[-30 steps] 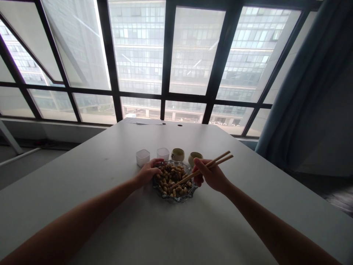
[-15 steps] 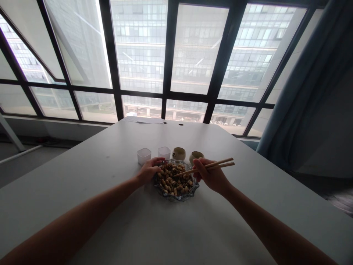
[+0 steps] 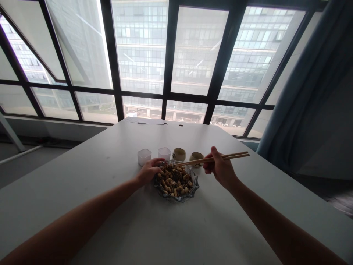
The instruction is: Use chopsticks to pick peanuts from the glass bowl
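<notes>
A scalloped glass bowl (image 3: 194,187) full of peanuts and darker bits (image 3: 176,181) stands on the white table. My left hand (image 3: 149,171) grips its left rim, fingers over the far edge. To the right of the bowl, my right hand (image 3: 220,167) is closed around a pair of wooden chopsticks (image 3: 234,155). Their tips reach over the far part of the peanuts; whether they pinch anything is too small to tell. Behind the bowl are two clear plastic cups (image 3: 144,157) (image 3: 164,153) and two round yellowish cups (image 3: 179,154) (image 3: 196,159).
The white table (image 3: 110,206) stretches to a wall of dark-framed windows. Papers (image 3: 146,120) lie at its far edge, near a small dark hole (image 3: 181,125). A blue curtain (image 3: 292,92) hangs at the right.
My right hand has moved right, away from the bowl. The chopstick tips have shifted from the middle of the peanuts to the far side, and the sticks lie closer together. My left hand has stayed put.
</notes>
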Motion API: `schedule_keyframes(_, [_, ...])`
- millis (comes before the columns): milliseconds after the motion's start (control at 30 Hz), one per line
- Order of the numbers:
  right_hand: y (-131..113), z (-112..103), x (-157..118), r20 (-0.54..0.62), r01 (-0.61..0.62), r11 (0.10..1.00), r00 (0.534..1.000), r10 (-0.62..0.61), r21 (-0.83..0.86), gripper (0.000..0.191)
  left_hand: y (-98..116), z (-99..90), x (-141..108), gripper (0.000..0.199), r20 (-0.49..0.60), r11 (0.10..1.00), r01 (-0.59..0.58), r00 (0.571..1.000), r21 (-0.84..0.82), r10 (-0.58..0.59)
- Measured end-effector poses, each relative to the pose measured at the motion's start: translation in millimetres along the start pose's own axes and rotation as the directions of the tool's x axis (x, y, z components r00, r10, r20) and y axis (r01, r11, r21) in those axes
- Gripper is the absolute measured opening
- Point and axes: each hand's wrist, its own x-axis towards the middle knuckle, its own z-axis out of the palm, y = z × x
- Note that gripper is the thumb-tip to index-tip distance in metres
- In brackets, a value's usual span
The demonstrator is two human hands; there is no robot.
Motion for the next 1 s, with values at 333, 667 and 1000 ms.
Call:
schedule_keyframes(333, [-3, -5, 11, -0.184, -0.138, 0.949, 0.963, 0.195, 0.283, 0.040, 3, 1.1, -1, 0.055, 0.006, 1.000, 0.014, 1.000, 0.007, -0.014])
schedule_keyframes(667, [-1, -6, 10, -0.135, -0.096, 0.972, 0.983, 0.127, 0.215, 0.044, -2, -0.6, 3, 0.056, 0.010, 0.999, -0.007, 1.000, 0.037, 0.006])
schedule_keyframes(1000, [-23, 0, -15, 0.090, 0.347, 0.924, 0.937, -0.337, -0.162, 0.057, 0, 0.6, 0, 0.056, 0.018, 0.999, -0.004, 1.000, 0.051, 0.003])
